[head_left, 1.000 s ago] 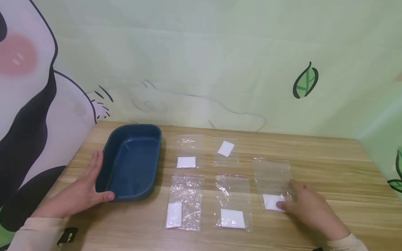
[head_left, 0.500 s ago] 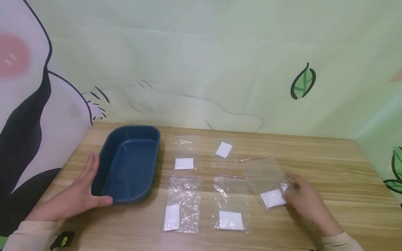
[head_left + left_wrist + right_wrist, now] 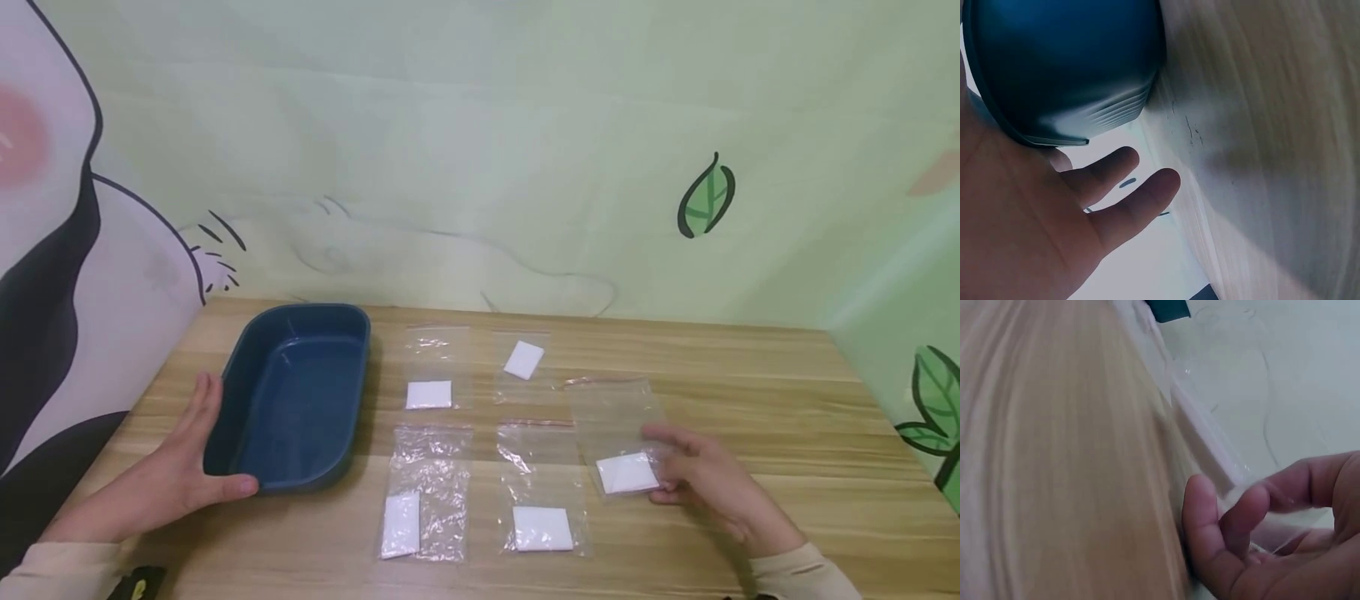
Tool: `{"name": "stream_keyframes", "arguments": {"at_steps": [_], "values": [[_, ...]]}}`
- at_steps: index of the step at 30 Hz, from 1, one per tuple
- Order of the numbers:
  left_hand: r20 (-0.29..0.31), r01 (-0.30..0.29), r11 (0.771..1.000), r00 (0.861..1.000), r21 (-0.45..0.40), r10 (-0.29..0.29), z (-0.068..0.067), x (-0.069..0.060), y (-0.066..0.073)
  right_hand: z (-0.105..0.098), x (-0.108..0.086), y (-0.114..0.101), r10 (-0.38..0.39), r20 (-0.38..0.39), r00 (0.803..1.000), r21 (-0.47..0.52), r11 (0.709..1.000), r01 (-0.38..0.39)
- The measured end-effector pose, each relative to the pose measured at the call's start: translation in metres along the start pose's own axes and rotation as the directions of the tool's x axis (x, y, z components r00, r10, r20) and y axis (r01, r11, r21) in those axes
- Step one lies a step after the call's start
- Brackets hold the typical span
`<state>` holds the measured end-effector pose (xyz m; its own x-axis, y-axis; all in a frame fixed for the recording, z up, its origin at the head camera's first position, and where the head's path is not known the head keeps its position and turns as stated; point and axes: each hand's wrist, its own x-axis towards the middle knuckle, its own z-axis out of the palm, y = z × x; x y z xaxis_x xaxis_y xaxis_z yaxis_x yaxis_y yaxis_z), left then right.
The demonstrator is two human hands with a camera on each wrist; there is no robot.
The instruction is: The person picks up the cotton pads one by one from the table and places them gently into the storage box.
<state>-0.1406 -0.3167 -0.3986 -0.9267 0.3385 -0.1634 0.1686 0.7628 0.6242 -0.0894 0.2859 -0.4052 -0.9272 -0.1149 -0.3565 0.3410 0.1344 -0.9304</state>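
Observation:
My left hand point(image 3: 168, 467) rests with spread, fairly straight fingers against the left side and near corner of a dark blue tray point(image 3: 292, 408). In the left wrist view, the palm of that hand point(image 3: 1035, 219) touches the tray's rim point(image 3: 1035, 141). At the right, my right hand point(image 3: 720, 483) pinches the right edge of a clear zip bag point(image 3: 611, 408) with a folded white piece point(image 3: 628, 473) inside. The right wrist view shows the curled fingers of the hand point(image 3: 1272, 537) on the bag's plastic, beside the white piece point(image 3: 1207, 440).
Several other clear bags with white pieces lie between the tray and my right hand: two at the back point(image 3: 429, 394) point(image 3: 524, 359) and two in front point(image 3: 401, 523) point(image 3: 542, 528). Behind the wooden table point(image 3: 787, 417) hangs a green printed backdrop point(image 3: 450, 150).
My right hand has moved left with the right-hand bag, which now lies closer to the front bag beside it; its fingers have curled more at the bag's edge. The view has shifted slightly.

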Motion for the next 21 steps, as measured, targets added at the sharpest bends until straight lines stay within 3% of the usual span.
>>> {"name": "stream_keyframes", "arguments": {"at_steps": [4, 8, 10, 16, 21], "values": [[0.000, 0.007, 1.000, 1.000, 0.004, -0.007, 0.000, 0.000, 0.000, 0.003, -0.001, -0.002, -0.050, -0.037, 0.998, -0.105, 0.993, 0.046], [0.000, 0.011, 1.000, 1.000, 0.003, -0.011, 0.000, 0.001, -0.001, 0.004, -0.003, -0.004, -0.151, -0.102, 0.983, -0.335, 0.936, 0.109], [-0.001, 0.002, 1.000, 1.000, -0.005, -0.002, 0.000, 0.000, -0.001, 0.005, -0.003, -0.005, -0.191, -0.123, 0.974, -0.386, 0.913, 0.131], [-0.004, -0.024, 0.999, 1.000, -0.041, 0.024, 0.000, 0.000, -0.005, 0.002, -0.004, -0.008, -0.200, -0.112, 0.973, -0.227, 0.959, 0.171], [-0.009, -0.032, 0.999, 0.999, -0.017, 0.032, -0.001, 0.001, -0.004, -0.001, -0.007, -0.012, -0.227, -0.088, 0.970, -0.179, 0.961, 0.209]]}}
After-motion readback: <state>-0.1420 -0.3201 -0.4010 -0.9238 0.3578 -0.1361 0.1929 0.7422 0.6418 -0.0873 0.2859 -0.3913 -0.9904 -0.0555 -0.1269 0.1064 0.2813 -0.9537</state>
